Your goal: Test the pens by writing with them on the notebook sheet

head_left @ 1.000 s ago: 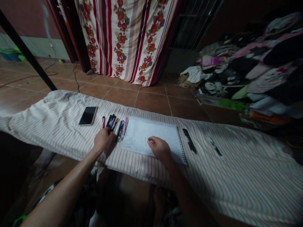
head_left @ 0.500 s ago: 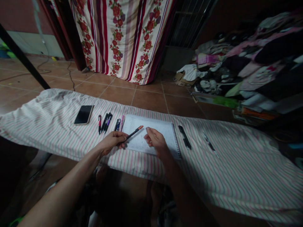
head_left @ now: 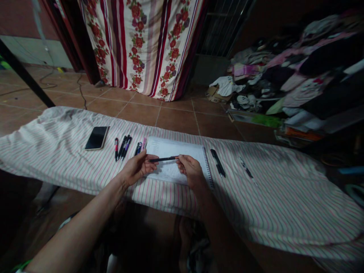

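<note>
A slim black pen (head_left: 163,159) with an orange end lies nearly level above the spiral notebook (head_left: 159,175). My right hand (head_left: 189,167) pinches its orange end between thumb and fingers. Around the other end, my left hand (head_left: 139,167) is open, thumb and fingers apart, with the tip resting against or just over the fingers. Faint marks cover the notebook's page. Close to my left hand are a few pens (head_left: 138,148), one of them pink, partly hidden by the thumb.
Farther left lie a red-and-black pen (head_left: 116,149), dark pens (head_left: 124,147) and a phone (head_left: 97,137). To the right are a thick black pen (head_left: 218,163) and a white-and-black pen (head_left: 248,171). A striped cloth (head_left: 284,197) covers the table; clothes (head_left: 307,72) are piled beyond.
My right hand has taken the pen's orange end. The left fingers have opened from their grip, and the pen has turned from slanted to nearly level.
</note>
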Demonstrator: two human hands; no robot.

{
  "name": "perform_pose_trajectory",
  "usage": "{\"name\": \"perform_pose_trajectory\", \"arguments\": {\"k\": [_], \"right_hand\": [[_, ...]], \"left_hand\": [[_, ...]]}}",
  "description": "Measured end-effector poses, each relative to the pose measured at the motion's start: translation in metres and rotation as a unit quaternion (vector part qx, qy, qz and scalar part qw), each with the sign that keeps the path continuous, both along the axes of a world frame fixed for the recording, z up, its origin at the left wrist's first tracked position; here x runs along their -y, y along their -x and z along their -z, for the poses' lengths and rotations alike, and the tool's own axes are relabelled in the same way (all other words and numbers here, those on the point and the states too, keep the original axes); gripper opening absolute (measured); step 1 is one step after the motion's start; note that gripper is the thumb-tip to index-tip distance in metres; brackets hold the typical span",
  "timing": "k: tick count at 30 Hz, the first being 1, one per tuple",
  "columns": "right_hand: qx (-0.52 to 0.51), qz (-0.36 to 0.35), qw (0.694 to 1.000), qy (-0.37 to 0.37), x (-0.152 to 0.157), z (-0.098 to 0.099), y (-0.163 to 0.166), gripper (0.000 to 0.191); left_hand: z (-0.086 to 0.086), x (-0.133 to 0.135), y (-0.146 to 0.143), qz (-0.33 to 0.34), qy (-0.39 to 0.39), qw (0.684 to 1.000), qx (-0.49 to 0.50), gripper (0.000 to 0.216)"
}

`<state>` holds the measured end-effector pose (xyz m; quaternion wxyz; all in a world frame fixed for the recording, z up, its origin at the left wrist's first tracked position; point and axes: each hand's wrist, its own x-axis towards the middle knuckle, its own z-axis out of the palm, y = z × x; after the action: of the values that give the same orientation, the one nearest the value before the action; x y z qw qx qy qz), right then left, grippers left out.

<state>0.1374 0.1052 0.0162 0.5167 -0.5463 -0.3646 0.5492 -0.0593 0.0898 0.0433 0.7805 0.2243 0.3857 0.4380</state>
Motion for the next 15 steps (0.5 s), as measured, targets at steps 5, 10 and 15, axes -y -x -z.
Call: {"name": "perform_pose_trajectory", "arguments": {"k": [5, 10, 15], "right_hand": [[-0.047, 0.030, 0.998, -0.003, 0.003, -0.003, 0.004, 0.036], [-0.058, 0.027, 0.998, -0.016, 0.008, -0.003, 0.008, 0.036], [-0.062, 0.014, 0.998, -0.019, 0.010, 0.000, 0.010, 0.034]], "left_hand": [[-0.002, 0.002, -0.010, -0.085, -0.015, 0.991, 0.102, 0.034], [0.004, 0.001, -0.023, -0.109, -0.052, 0.989, 0.087, 0.017], [0.011, -0.005, -0.036, -0.150, -0.052, 0.985, 0.069, 0.016]]}}
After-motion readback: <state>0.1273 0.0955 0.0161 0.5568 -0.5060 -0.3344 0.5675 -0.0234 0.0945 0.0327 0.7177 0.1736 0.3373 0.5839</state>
